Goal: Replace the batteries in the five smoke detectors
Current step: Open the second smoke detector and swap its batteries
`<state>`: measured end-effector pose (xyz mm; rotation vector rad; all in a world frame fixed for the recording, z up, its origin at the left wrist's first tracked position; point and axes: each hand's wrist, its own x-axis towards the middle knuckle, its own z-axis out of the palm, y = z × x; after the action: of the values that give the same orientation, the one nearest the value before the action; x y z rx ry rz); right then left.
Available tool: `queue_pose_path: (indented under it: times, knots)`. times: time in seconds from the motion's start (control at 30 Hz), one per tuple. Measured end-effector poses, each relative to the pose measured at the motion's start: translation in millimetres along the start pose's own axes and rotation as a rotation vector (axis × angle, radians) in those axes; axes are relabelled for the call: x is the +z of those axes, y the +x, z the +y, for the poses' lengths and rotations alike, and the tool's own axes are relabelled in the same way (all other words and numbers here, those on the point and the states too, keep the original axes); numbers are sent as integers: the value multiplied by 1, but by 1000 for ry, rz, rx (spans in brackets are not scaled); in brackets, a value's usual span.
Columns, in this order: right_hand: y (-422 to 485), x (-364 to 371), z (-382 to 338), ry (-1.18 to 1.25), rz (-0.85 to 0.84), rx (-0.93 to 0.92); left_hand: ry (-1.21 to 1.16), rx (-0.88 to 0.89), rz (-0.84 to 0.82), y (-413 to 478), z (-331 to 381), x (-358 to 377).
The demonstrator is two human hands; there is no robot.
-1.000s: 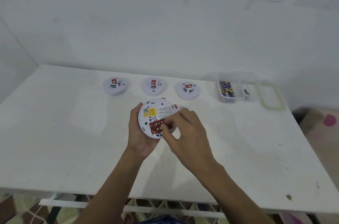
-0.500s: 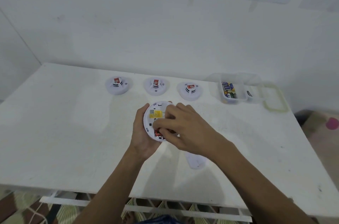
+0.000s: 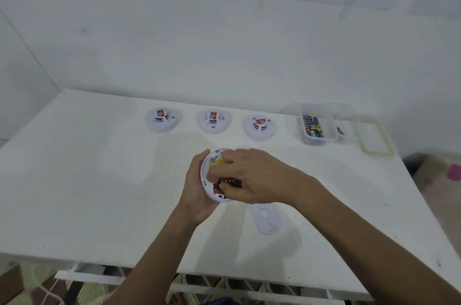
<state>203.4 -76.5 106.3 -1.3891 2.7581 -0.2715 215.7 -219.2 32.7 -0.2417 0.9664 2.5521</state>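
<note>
My left hand (image 3: 197, 189) cups a round white smoke detector (image 3: 212, 167) above the table, its back facing me with a yellow label. My right hand (image 3: 252, 177) lies over that back, fingertips pinching at the red batteries (image 3: 228, 182) in the open compartment. Whether a battery is lifted out I cannot tell. A white battery cover (image 3: 265, 218) lies flat on the table just below my right wrist. Three more white smoke detectors (image 3: 163, 120) (image 3: 213, 121) (image 3: 259, 127) stand in a row further back.
A clear plastic box of batteries (image 3: 315, 127) stands at the back right of the white table (image 3: 87, 179), with its lid (image 3: 375, 140) lying beside it. A white wall with taped papers rises behind. The table's front edge is close to me.
The battery cover came off and now lies on the table. My right hand slid across the detector's back and its fingers now dig at the red batteries. The view shifted slightly.
</note>
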Motion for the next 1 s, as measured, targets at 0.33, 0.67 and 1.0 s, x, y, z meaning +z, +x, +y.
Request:
queue_pose_path:
  times: [0.33,0.67,1.0]
  knots:
    - [1,-4,2,-38,-9,-33,45,-7,10,3,3,-3]
    - [0,1,1,56,101,-40,34,-48,-24,7,3,-6]
    - [-6,5,-6,462,417,249,-58,28,-2,10,13,-4]
